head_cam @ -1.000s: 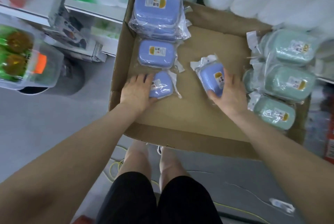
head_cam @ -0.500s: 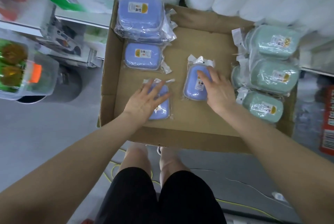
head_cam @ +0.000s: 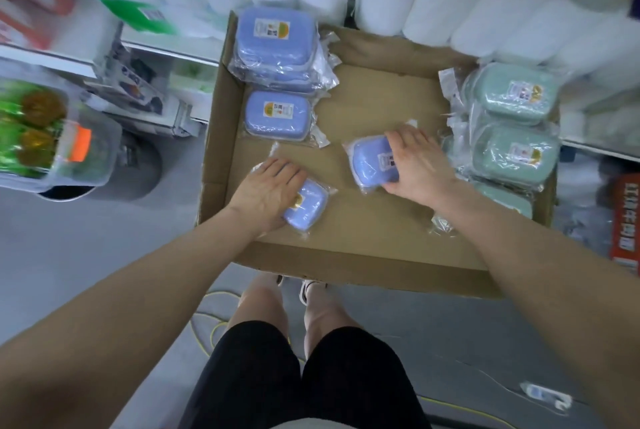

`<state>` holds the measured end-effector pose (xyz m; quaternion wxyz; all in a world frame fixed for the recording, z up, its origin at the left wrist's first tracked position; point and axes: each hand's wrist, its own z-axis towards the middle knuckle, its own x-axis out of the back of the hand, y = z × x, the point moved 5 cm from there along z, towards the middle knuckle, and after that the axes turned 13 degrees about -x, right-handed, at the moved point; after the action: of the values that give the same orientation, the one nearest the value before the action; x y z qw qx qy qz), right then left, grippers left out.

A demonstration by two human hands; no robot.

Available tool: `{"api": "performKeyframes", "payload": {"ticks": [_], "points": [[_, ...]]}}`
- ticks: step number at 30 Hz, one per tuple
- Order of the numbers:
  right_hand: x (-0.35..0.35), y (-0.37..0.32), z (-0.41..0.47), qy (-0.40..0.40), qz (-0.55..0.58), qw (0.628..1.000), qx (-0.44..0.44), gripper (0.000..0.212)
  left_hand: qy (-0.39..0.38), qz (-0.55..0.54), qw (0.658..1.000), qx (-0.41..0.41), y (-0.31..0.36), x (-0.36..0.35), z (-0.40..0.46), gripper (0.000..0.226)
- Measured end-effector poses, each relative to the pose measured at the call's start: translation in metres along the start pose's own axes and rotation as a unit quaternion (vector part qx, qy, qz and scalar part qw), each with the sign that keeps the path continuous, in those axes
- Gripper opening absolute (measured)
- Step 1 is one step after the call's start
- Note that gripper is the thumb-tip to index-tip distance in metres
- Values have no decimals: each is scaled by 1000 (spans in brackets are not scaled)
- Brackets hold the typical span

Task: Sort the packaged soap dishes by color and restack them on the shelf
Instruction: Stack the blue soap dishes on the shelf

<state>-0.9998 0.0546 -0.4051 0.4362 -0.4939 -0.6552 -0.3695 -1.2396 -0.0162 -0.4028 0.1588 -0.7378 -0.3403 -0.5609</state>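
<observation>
Left hand [head_cam: 268, 186] grips near blue wrapped soap dish [head_cam: 306, 208], half hidden. Right hand [head_cam: 417, 161] clamps centre blue wrapped soap dish [head_cam: 370, 165]. Nearest green pack [head_cam: 509, 200] mostly occluded by right forearm.

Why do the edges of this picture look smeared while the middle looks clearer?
Head view: motion blur streaks the white rolls and the shelf goods at left; the blue soap dishes in the cardboard tray stay fairly sharp; wide-angle bending stretches the forearms; lighting is soft and even.
</observation>
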Motion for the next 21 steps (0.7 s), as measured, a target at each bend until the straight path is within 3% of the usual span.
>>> {"api": "performKeyframes", "payload": {"ticks": [4,11,21], "points": [[48,0,-13,99,81,991,-45,74,59,-53,992,97,-14,40,-20,88],[159,-34,-21,226,133,965,-8,83,243,-59,942,224,-50,129,-78,77],[328,-104,-18,348,151,922,74,81,395,-10,871,291,-121,253,-164,83]]}}
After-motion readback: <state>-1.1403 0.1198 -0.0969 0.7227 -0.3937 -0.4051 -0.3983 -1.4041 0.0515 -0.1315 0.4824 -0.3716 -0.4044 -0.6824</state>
